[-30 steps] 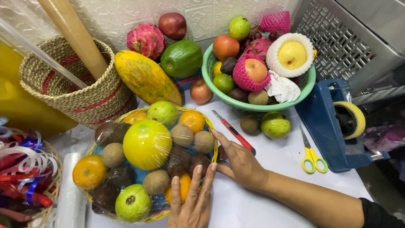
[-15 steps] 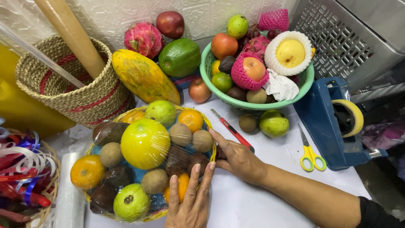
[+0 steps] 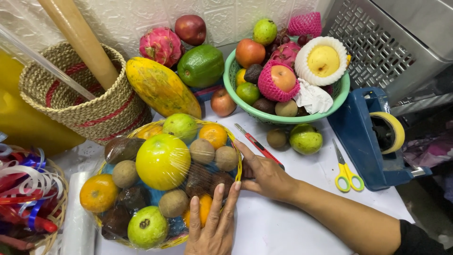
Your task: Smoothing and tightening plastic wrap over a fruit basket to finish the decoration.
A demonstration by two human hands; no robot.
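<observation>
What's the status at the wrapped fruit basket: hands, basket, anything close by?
Left hand flat on the film. Right hand on the basket's rim. Wrapped fruit basket sits full on the table. Red utility knife lies beside the right hand.

Both hands press the wrapped fruit basket (image 3: 160,184): left hand (image 3: 212,222) at its near edge, right hand (image 3: 264,174) at its right rim. Open white tabletop (image 3: 302,222) lies just right of the grip, nearest free room. Beyond the right hand a red box cutter (image 3: 257,146) touches it, w/ loose fruits, yellow scissors (image 3: 347,172) & blue tape dispenser (image 3: 373,137) further right. Behind: papaya (image 3: 160,87), woven basket (image 3: 80,99), green bowl (image 3: 283,80). Left: ribbon basket (image 3: 28,198) blocks.
</observation>
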